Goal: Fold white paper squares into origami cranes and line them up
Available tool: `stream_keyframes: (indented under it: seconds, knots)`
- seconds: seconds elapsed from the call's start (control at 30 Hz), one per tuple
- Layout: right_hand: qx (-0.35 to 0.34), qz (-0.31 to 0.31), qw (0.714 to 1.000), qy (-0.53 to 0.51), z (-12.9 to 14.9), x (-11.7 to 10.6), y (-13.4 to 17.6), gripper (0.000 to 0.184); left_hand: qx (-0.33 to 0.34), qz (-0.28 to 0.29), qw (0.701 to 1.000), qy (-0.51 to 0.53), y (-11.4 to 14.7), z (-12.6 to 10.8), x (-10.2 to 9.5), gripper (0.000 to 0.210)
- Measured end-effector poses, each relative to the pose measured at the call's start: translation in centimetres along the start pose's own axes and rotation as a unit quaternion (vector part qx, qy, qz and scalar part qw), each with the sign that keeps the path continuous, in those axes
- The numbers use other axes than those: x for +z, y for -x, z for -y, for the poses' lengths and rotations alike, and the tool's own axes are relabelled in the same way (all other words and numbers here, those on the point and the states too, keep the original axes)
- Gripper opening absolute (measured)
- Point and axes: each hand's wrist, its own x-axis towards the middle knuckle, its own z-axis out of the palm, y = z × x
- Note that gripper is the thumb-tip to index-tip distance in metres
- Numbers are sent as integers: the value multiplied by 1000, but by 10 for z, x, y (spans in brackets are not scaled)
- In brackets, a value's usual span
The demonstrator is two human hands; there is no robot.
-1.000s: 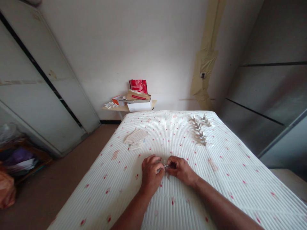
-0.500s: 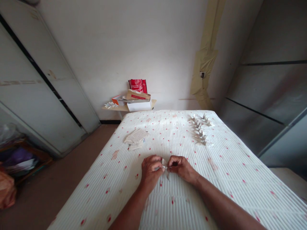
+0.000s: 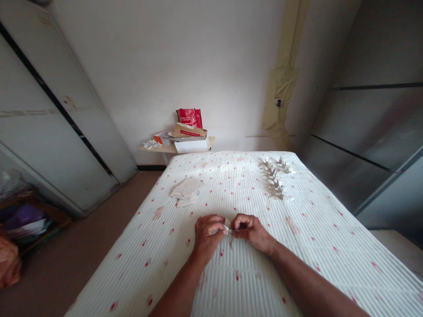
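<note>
Between my two hands, over the middle of the bed, is a small folded paper crane (image 3: pixel 231 240) with a narrow point hanging down toward me. My left hand (image 3: pixel 209 232) pinches it from the left with thumb and fingers. From the right, my right hand (image 3: pixel 251 231) grips it between thumb and forefinger. My fingers hide part of its shape. A loose pile of printed paper squares (image 3: pixel 187 190) lies ahead and to the left. Several finished paper cranes (image 3: pixel 273 176) stand in rows ahead and to the right.
A white quilted mattress cover (image 3: pixel 244 281) with red dots lies under everything. Beyond its far edge, a small table (image 3: pixel 170 149) holds a white box (image 3: pixel 191 146), a red bag (image 3: pixel 188 117) and a heap of small white pieces (image 3: pixel 152 144). Cabinets (image 3: pixel 373 119) stand at the right.
Both hands stay in nearly the same place on the paper crane. Its upper part has shifted slightly between my fingers. The pile and the rows of cranes are unchanged.
</note>
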Motion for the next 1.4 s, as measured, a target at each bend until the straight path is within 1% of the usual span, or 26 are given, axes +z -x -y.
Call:
stream_keyframes:
  seconds: [0.2,0.27,0.33,0.4,0.43,0.5,0.57,0.67,0.77,0.93,1.1,1.2,1.3,1.4]
  knots:
    - [6,-12,1000,18,-5,1,-1,16,-22,15,1000,7,-1,-2,-2,16]
    - [5,-15,999,39,-7,1,-1,15,-25,17,1000,6,-1,-2,-1,17]
    - [-12,-20,996,89,-6,2,0,13,-23,17,1000,-5,0,-1,0,17]
    - [-41,-25,986,159,-4,4,2,11,-18,21,999,-25,0,-1,1,17]
    - [-56,-24,979,193,-2,4,3,12,-15,24,999,-38,1,-1,2,18]
    - [-84,-12,966,245,1,5,4,21,-8,27,998,-58,1,-3,2,19]
    - [-104,1,955,277,3,6,4,26,1,26,997,-69,2,-5,2,19]
    - [-104,0,948,302,3,6,3,21,14,20,997,-69,3,-7,1,14]
    - [-89,-7,945,314,4,6,2,16,26,4,997,-68,3,-9,0,12]
    - [-71,-14,945,318,5,7,0,10,68,-18,995,-66,2,-12,2,12]
    - [-41,-20,958,283,1,5,0,4,106,-33,993,-50,3,-11,5,12]
    - [-26,-19,964,265,0,4,1,4,103,-44,992,-52,4,-7,5,14]
    - [-20,-22,969,245,-1,4,1,6,98,-44,993,-53,4,-1,5,16]
    - [-27,-23,974,222,-1,5,1,7,84,-41,995,-41,3,2,6,16]
